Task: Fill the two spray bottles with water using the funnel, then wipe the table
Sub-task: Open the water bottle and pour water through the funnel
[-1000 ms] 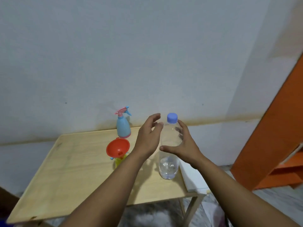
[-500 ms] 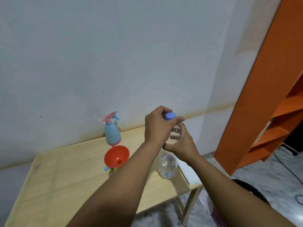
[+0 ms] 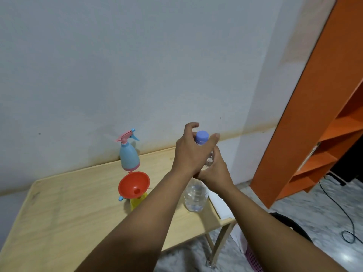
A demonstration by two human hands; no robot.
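A clear water bottle (image 3: 195, 199) with a purple cap (image 3: 202, 136) stands near the right edge of the wooden table (image 3: 64, 209), partly filled. My right hand (image 3: 215, 170) grips its upper body. My left hand (image 3: 191, 152) hovers at the cap, fingers spread around it and loosened. A blue spray bottle (image 3: 129, 157) with a pink trigger head stands by the wall. In front of it an orange funnel (image 3: 134, 185) sits in the neck of a yellow bottle (image 3: 137, 201), whose body my left forearm partly hides.
A white cloth or sheet (image 3: 221, 205) lies at the table's right edge. An orange shelf unit (image 3: 318, 114) stands to the right. A black cable (image 3: 345, 214) runs over the marble floor, and a pink basket (image 3: 253, 260) sits below the table's right side.
My left hand went from beside the bottle to gripping the cap, and now its fingers have loosened around the cap. The view swung to the right.
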